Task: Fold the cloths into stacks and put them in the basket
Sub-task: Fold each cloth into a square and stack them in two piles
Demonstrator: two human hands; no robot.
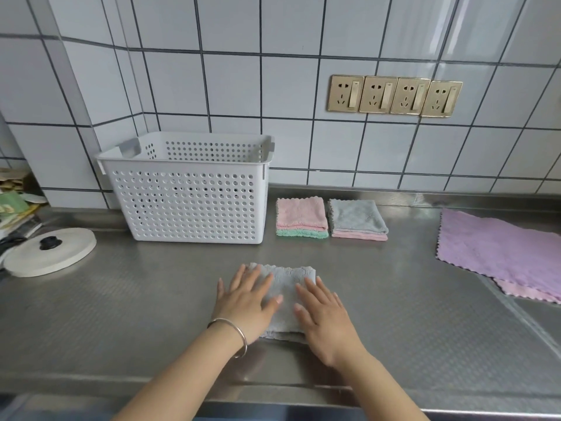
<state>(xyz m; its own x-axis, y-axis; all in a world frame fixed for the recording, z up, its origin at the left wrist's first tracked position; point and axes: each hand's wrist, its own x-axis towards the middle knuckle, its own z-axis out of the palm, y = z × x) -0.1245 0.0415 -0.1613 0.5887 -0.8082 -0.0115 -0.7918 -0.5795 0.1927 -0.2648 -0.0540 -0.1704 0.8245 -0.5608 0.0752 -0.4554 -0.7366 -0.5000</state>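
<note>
Counter [151,314]: stainless steel, dimpled texture, dull sheen.
Basket [194,205]: white plastic, perforated walls, matt.
Grey cloth [285,287]: fluffy microfibre, scalloped edge.
Folded stacks [300,217], [358,220]: same plush cloth, matt.
Purple cloth [498,247]: soft pile, zigzag edge.
Wall tiles [288,86]: glazed ceramic, glossy.
Sockets [394,95]: brushed gold-toned plates.
Lid [51,250]: white, matt, black knob.
Bangle [236,332]: polished metal.

Partly hidden: grey cloth [283,294] beneath the fingers [243,279] of both hands; pink cloth [525,291] under purple cloth [498,250], both cut by right edge; basket [188,205] interior unseen.
</note>
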